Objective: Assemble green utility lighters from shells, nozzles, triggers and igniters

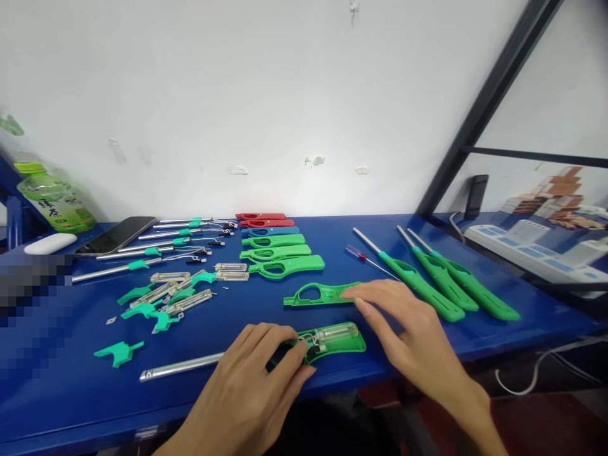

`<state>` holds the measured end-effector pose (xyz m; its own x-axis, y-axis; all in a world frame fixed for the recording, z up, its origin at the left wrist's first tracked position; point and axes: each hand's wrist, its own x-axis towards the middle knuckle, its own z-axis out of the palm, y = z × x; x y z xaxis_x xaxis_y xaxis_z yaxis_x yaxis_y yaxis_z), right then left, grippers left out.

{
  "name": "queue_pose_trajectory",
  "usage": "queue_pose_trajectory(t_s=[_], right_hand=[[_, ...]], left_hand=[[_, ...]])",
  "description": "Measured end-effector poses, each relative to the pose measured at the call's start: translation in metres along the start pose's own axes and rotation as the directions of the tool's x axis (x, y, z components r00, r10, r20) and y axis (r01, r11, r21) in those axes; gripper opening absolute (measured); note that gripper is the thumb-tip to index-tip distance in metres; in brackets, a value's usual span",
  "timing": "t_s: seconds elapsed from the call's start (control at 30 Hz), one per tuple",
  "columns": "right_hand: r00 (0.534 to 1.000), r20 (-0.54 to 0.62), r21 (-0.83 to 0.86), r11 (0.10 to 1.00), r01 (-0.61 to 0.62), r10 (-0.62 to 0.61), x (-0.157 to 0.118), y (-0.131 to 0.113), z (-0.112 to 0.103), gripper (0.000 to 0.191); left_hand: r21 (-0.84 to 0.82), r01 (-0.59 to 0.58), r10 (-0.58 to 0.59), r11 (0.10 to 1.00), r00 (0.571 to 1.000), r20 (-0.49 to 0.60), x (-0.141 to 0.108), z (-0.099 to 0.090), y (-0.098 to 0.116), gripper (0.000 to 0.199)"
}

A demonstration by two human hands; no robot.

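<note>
Near the table's front edge, my left hand [259, 373] is closed on an open green lighter housing [356, 345]. In that housing lie a clear fuel tank [335, 333] and thin wires, and a long metal tube [183, 365] sticks out to the left. My left fingers hide the trigger area. Just behind it, the thumb and fingers of my right hand [413, 326] pinch the right end of an empty green housing half [327, 296]. To the right rest several assembled green lighters [422, 288] and a screwdriver [370, 261] with a clear purple handle.
At the left lie teal triggers [118, 353], clear fuel tanks [190, 302] and metal tubes with wires [118, 270]. Red, blue and green housing halves [287, 266] form a row behind. A phone [116, 235], a bottle [54, 199] and a power strip [536, 250] stand farther out.
</note>
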<state>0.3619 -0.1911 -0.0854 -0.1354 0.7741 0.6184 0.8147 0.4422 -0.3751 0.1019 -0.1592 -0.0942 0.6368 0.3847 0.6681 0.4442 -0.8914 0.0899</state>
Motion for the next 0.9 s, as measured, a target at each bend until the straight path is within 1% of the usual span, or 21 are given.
queue_pose_trajectory(t_s=[0.07, 0.17, 0.23, 0.4, 0.5, 0.57, 0.63, 0.7, 0.77, 0.83, 0.9], right_hand=[[0.996, 0.090, -0.068, 0.998, 0.000, 0.006, 0.006, 0.011, -0.003, 0.027], [0.973, 0.231, -0.112, 0.993, 0.030, -0.004, 0.015, 0.028, -0.004, 0.031], [0.965, 0.263, -0.103, 0.994, 0.029, -0.001, 0.018, 0.036, -0.002, 0.032], [0.965, 0.262, -0.077, 0.997, 0.003, 0.017, 0.018, 0.040, 0.003, 0.028], [0.967, 0.254, -0.058, 0.998, 0.000, 0.014, 0.014, 0.040, 0.004, 0.027], [0.974, 0.227, -0.047, 0.999, 0.003, 0.008, 0.012, 0.040, 0.004, 0.027], [0.985, 0.171, -0.043, 0.999, 0.005, 0.002, 0.010, 0.038, 0.004, 0.027], [0.995, 0.101, -0.028, 0.999, 0.019, -0.016, 0.010, 0.032, 0.003, 0.027], [0.997, 0.054, 0.007, 0.999, 0.045, -0.045, 0.009, 0.022, 0.001, 0.026], [0.995, 0.057, 0.052, 0.996, 0.076, -0.079, 0.009, 0.010, -0.001, 0.025], [0.990, 0.086, 0.103, 0.989, 0.106, -0.115, 0.009, 0.000, -0.004, 0.025]], left_hand=[[-0.011, -0.004, 0.004, 1.000, 1.000, -0.001, -0.001, 0.001, 0.000, 0.017], [-0.024, 0.004, -0.004, 1.000, 1.000, 0.004, -0.004, 0.001, -0.001, 0.017], [-0.026, 0.013, -0.013, 1.000, 1.000, 0.012, -0.006, 0.002, -0.001, 0.016], [-0.031, 0.045, -0.045, 0.999, 0.999, 0.021, -0.008, 0.002, -0.003, 0.021], [-0.059, 0.062, -0.063, 0.996, 0.998, -0.008, -0.009, 0.001, -0.004, 0.026], [-0.067, 0.078, -0.080, 0.995, 0.996, -0.030, -0.010, 0.000, -0.004, 0.030], [-0.063, 0.102, -0.105, 0.993, 0.993, -0.055, -0.011, 0.000, -0.004, 0.037], [-0.038, 0.139, -0.142, 0.990, 0.986, -0.093, -0.012, -0.001, -0.004, 0.046], [-0.006, 0.179, -0.179, 0.984, 0.976, -0.127, -0.012, -0.002, -0.006, 0.054], [0.034, 0.192, -0.186, 0.981, 0.974, -0.127, -0.013, -0.004, -0.009, 0.058], [0.089, 0.148, -0.140, 0.985, 0.986, -0.092, -0.016, -0.008, -0.015, 0.061]])
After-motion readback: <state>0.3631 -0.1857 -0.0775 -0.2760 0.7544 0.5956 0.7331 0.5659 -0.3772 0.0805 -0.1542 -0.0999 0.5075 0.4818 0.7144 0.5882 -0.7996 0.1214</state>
